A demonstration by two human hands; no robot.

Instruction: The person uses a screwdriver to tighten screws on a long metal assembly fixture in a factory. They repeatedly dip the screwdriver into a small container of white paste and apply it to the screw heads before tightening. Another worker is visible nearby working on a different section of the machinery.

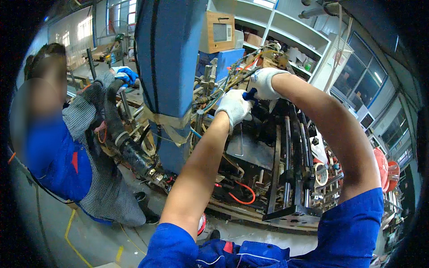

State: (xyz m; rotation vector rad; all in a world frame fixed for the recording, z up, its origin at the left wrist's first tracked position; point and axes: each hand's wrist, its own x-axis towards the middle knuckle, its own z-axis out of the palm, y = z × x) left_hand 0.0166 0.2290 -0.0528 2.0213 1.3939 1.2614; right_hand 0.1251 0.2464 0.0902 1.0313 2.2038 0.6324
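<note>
Blue-handled tool point(250, 94) sits upper centre of frame, over the dark machine point(268, 152). Left hand point(233, 107), white glove, fingers clamped on the handle. Right hand point(264, 83), white glove, just beside it at the tool's upper end; can't tell whether its fingers grip. Blue column point(167, 58) stands to the left. Co-worker's blue-gloved hand point(125, 75) at upper left holds a black hose point(123, 138).

We see bright daylight from the windows point(357, 67), soft shadows, a black fisheye rim bending edges, and one blurred face
</note>
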